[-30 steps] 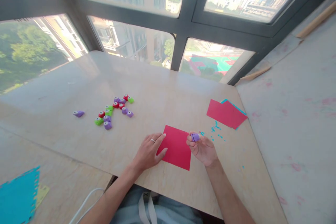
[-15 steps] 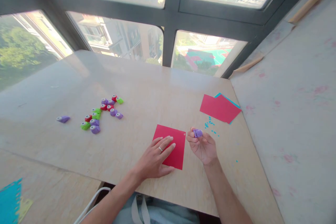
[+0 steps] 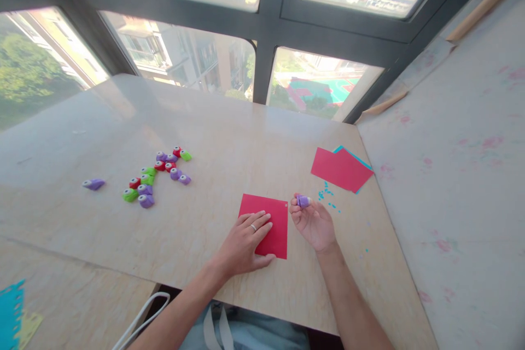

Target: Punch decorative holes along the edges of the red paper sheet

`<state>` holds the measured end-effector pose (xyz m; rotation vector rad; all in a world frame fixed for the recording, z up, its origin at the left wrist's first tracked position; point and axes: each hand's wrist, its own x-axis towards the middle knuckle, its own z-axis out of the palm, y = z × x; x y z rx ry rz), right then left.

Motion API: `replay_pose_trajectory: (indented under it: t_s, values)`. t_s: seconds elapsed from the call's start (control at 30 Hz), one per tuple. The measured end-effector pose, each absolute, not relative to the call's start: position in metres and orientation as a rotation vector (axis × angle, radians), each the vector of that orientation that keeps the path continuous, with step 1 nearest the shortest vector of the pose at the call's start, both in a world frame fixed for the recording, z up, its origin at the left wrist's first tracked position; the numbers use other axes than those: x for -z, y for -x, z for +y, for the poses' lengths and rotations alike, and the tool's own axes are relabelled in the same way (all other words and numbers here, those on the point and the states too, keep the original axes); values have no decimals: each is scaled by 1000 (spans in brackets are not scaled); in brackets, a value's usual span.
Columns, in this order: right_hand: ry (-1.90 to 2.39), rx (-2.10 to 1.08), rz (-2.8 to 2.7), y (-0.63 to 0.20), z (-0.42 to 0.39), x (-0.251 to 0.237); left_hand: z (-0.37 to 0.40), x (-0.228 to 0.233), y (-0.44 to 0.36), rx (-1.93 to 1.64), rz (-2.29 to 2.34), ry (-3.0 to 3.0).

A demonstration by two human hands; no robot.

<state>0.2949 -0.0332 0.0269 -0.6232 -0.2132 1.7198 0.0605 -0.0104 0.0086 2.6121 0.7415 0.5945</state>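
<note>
Left hand (image 3: 246, 240) flat on red paper (image 3: 270, 217), right hand (image 3: 314, 223) grip holding purple punch (image 3: 303, 200) (half hidden)

punch cluster (image 3: 158, 175), paper stack (image 3: 340, 169), blue confetti (image 3: 326, 195)

The sheet (image 3: 266, 221) under the left hand (image 3: 245, 241) is plain red, and the punch (image 3: 303, 200) in the right hand (image 3: 314, 222) is purple with a white face. Far right lies a red stack (image 3: 340, 168) edged in teal, with teal scraps (image 3: 327, 194) beside it. At left, the punches (image 3: 158, 175) are red, green and purple on the pale beige, faintly veined table (image 3: 229, 136).
</note>
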Motion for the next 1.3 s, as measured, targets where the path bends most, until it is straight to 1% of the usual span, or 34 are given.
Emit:
replay_pose_trajectory:
  t_s: [0.23, 0.33, 0.87, 1.17, 1.3]
  values:
    - [1027, -1481, -369, -308, -32, -14, -9, -7, -60, -716, 848, -2526]
    - [1136, -1414, -412, -306, -32, -15, -9, -6, -59, -732, 863, -2510]
    - [1209, -1599, -608, -290, -30, -31, -9, -6, -57, -810, 881, -2429]
    - [1228, -1609, -596, -286, -31, -34, -11, -10, -56, -767, 862, -2449]
    - [1328, -1552, -666, -290, -31, -34, -11, -9, -55, -766, 887, -2434]
